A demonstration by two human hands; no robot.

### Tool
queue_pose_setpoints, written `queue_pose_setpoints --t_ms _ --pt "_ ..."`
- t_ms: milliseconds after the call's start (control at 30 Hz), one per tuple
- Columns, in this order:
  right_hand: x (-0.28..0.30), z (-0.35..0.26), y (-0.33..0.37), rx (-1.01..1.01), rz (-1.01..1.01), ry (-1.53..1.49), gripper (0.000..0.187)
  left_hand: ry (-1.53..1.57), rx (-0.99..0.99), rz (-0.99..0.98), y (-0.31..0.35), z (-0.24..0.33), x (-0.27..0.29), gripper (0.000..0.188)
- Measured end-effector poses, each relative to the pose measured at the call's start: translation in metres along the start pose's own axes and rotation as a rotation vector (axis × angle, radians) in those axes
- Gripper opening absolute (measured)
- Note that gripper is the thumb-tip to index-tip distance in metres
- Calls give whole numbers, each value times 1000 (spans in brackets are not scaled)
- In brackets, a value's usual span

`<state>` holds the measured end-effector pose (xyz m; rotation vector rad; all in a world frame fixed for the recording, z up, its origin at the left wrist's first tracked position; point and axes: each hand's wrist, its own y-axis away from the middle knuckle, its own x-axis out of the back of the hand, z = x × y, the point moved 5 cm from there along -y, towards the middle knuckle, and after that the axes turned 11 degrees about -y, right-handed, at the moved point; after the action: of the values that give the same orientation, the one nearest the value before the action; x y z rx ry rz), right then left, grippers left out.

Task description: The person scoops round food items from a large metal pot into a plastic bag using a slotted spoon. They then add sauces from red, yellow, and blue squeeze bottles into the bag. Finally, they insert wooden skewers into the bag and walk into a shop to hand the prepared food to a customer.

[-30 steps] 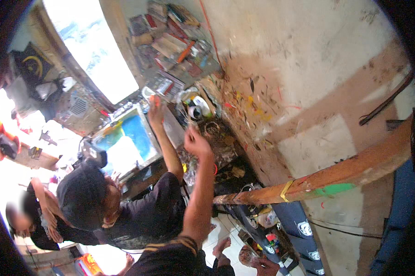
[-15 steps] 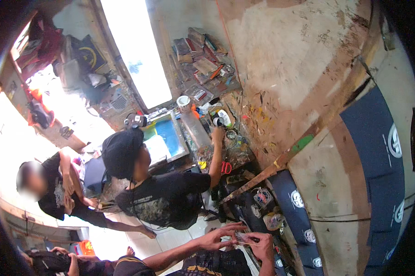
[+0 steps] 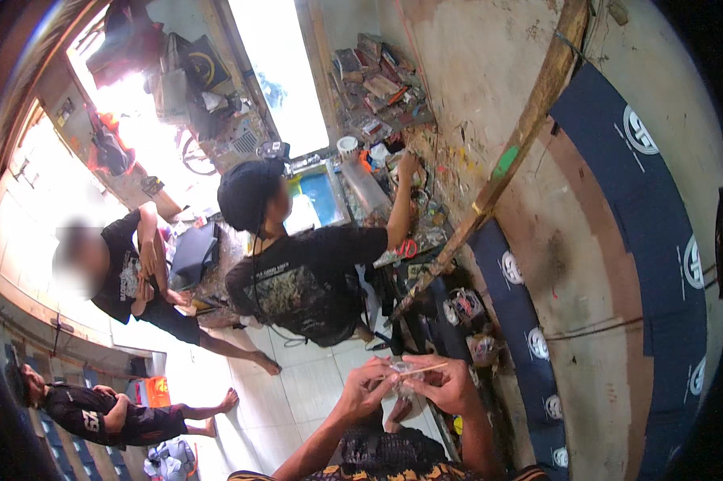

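Observation:
My left hand (image 3: 368,388) and my right hand (image 3: 451,390) meet at the lower middle, in front of my body. Crumpled clear plastic (image 3: 404,371) lies between them, pinched by the fingertips of both. A thin, pale stick (image 3: 426,369) slants across the top of the plastic and runs over to my right fingers. Its lower end is lost among the fingers. What the plastic wraps, if anything, is too small to make out.
Ahead, a person in a black cap (image 3: 253,196) reaches over a cluttered bench with a blue screen frame (image 3: 321,199). Two more people are at the left. A wooden beam (image 3: 490,188) slants on the right, beside hanging dark blue cloth strips (image 3: 658,184). White floor tiles (image 3: 253,393) lie below.
My view has shifted, showing more of the person at lower left. My left fingers, spread apart before, have closed on the clear plastic beside my right hand. The pale stick now shows plainly.

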<state>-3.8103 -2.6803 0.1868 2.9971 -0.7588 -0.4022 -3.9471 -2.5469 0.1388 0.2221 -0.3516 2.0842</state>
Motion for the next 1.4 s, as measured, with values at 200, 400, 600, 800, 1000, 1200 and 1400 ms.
queue_pose_setpoints --t_ms 200,400,600,800,1000,1200,1400 --pt "-9 -10 22 379 -7 243 30 -46 18 116 34 24 2 12" --pt "15 -41 35 312 223 -155 29 328 86 234 44 11 13 20" --pt "-59 -18 12 161 8 610 24 337 46 209 49 -3 30 21" --pt "-82 -1 9 267 -64 451 16 288 -34 309 42 18 42 28" --pt "-100 18 24 236 -182 645 16 -30 87 -133 83 -71 5 51" --pt "-103 60 37 174 -180 662 20 -136 66 -239 105 -90 -10 53" --pt "-113 61 44 171 47 645 20 -157 -90 -77 100 -92 10 62"
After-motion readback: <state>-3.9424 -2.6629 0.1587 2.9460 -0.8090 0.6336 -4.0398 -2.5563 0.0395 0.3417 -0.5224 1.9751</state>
